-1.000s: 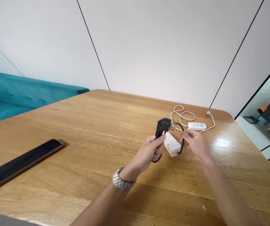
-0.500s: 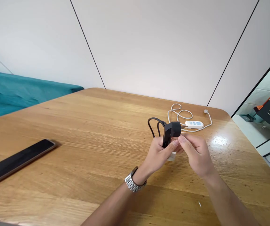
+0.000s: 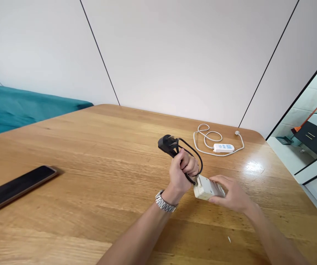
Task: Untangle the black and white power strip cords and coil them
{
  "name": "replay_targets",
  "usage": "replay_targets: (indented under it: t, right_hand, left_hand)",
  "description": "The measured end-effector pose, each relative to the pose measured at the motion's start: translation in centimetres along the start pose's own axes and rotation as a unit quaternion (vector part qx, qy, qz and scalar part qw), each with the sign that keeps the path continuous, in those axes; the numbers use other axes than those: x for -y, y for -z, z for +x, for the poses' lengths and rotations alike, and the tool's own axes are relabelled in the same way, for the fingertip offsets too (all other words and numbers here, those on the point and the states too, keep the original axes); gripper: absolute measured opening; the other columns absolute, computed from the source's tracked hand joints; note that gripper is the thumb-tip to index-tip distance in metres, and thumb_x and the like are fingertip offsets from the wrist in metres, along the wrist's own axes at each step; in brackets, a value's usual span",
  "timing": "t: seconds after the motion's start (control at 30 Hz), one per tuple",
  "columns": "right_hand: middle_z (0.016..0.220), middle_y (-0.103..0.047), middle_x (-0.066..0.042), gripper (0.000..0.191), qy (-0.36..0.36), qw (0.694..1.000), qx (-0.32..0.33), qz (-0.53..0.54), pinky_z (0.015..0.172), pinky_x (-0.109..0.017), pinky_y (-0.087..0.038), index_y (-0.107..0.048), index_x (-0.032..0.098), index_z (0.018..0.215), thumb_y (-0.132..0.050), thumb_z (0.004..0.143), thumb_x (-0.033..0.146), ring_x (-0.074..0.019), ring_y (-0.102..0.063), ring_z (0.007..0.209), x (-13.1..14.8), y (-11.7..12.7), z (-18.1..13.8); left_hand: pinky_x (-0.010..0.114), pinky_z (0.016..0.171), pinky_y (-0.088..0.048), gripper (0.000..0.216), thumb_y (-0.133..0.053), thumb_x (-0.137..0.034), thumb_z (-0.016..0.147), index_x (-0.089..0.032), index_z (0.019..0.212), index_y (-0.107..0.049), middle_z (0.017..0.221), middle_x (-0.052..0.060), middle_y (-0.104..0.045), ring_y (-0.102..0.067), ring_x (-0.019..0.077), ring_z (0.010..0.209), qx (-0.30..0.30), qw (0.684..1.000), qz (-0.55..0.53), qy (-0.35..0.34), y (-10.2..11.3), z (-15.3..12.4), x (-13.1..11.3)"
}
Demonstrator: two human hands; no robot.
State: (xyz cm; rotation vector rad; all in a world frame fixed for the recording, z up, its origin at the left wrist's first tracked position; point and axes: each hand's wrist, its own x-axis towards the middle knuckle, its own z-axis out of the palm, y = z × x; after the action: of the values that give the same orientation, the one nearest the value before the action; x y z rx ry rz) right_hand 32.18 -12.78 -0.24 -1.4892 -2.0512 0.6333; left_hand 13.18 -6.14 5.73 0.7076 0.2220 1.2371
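The plug (image 3: 167, 144) and its cord (image 3: 194, 162) above the left hand's (image 3: 182, 172) fist are black. The box (image 3: 206, 188) in the right hand (image 3: 230, 193) is off-white. The table (image 3: 92, 154) below both is honey-toned wood with streaked grain.

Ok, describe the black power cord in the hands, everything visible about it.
The black power cord looks like rubbery plastic. Its chunky plug juts up and to the left above the left hand, which is closed around gathered loops of the cable. One loop arcs out to the right of the fist and runs down into the end of the white adapter block, which the right hand holds just above the wooden table. Plug prongs are too blurred to make out.
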Motion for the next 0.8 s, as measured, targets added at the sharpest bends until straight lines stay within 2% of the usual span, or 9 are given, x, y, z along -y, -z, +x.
replay_targets:
  t: [0.17,0.27,0.4,0.5,0.57,0.67,0.77,0.8]
  right_hand:
    - [0.122,-0.064,-0.007,0.065,-0.048,0.997,0.066,-0.013,0.090,-0.036,-0.045,-0.057,0.023,0.126,-0.075,0.064,0.030,-0.0253,-0.060,0.105,0.2,0.1,-1.4]
    - [0.114,-0.067,-0.005,0.055,-0.086,0.994,0.058,-0.017,0.086,-0.033,-0.044,-0.061,0.023,0.117,-0.072,0.064,0.029,-0.0235,-0.060,0.099,0.1,0.7,-1.8]
    - [0.113,-0.067,-0.006,0.052,-0.078,0.991,0.075,-0.083,0.084,-0.033,-0.043,-0.061,0.025,0.119,-0.070,0.069,0.034,-0.0241,-0.060,0.098,0.7,2.1,-2.2]
    - [0.113,-0.066,-0.007,0.053,-0.077,0.980,0.097,-0.153,0.085,-0.035,-0.043,-0.059,0.026,0.124,-0.068,0.072,0.037,-0.0256,-0.059,0.099,2.2,2.8,-2.4]
    - [0.110,-0.065,-0.008,0.051,-0.063,0.971,0.111,-0.203,0.085,-0.036,-0.042,-0.059,0.024,0.124,-0.067,0.074,0.035,-0.0270,-0.057,0.101,3.4,3.0,-2.2]
    - [0.109,-0.065,-0.009,0.048,-0.005,0.955,0.120,-0.269,0.084,-0.036,-0.041,-0.060,0.022,0.121,-0.066,0.073,0.026,-0.0274,-0.055,0.101,4.9,3.3,-1.2]
    - [0.106,-0.067,-0.006,0.044,0.044,0.950,0.130,-0.281,0.083,-0.035,-0.040,-0.062,0.025,0.116,-0.067,0.073,0.023,-0.0250,-0.054,0.099,4.9,3.8,0.7]
    - [0.106,-0.067,-0.005,0.043,0.056,0.950,0.134,-0.276,0.083,-0.035,-0.040,-0.063,0.026,0.116,-0.067,0.073,0.023,-0.0245,-0.054,0.099,4.5,3.9,1.4]
  left_hand:
    - [0.020,0.036,-0.018,0.060,-0.056,-0.038,0.084,-0.020,0.047,-0.012,0.042,-0.007,-0.006,-0.013,0.0075,0.036,-0.053,0.991,-0.107,0.053,3.2,0.3,1.2]
    - [0.021,0.036,-0.023,0.059,-0.050,-0.037,0.089,-0.020,0.047,-0.011,0.042,-0.008,-0.005,-0.013,0.0078,0.035,-0.061,0.982,-0.129,0.122,5.3,0.6,2.0]
    - [0.021,0.040,-0.032,0.060,-0.048,-0.045,0.092,-0.019,0.050,-0.014,0.040,-0.008,-0.011,-0.018,0.0070,0.035,-0.057,0.968,-0.089,0.229,6.9,0.9,2.4]
    - [0.022,0.045,-0.041,0.057,-0.055,-0.056,0.087,-0.020,0.055,-0.025,0.040,-0.011,-0.017,-0.022,0.0057,0.035,-0.097,0.956,0.022,0.275,7.5,1.1,2.4]
    - [0.025,0.050,-0.048,0.049,-0.057,-0.060,0.084,-0.020,0.064,-0.035,0.042,-0.013,-0.022,-0.027,0.0057,0.036,-0.134,0.941,0.155,0.269,8.1,1.2,2.4]
    - [0.027,0.050,-0.049,0.037,-0.056,-0.054,0.086,-0.021,0.078,-0.040,0.049,-0.012,-0.037,-0.039,0.0075,0.035,-0.150,0.876,0.397,0.228,9.2,1.4,2.4]
    - [0.027,0.052,-0.047,0.024,-0.058,-0.040,0.087,-0.020,0.084,-0.045,0.058,-0.005,-0.052,-0.054,0.0131,0.043,-0.145,0.814,0.529,0.192,10.0,1.6,2.2]
    - [0.028,0.056,-0.047,0.021,-0.057,-0.037,0.087,-0.019,0.083,-0.048,0.062,-0.001,-0.057,-0.060,0.0166,0.051,-0.135,0.779,0.586,0.178,10.1,1.7,2.0]
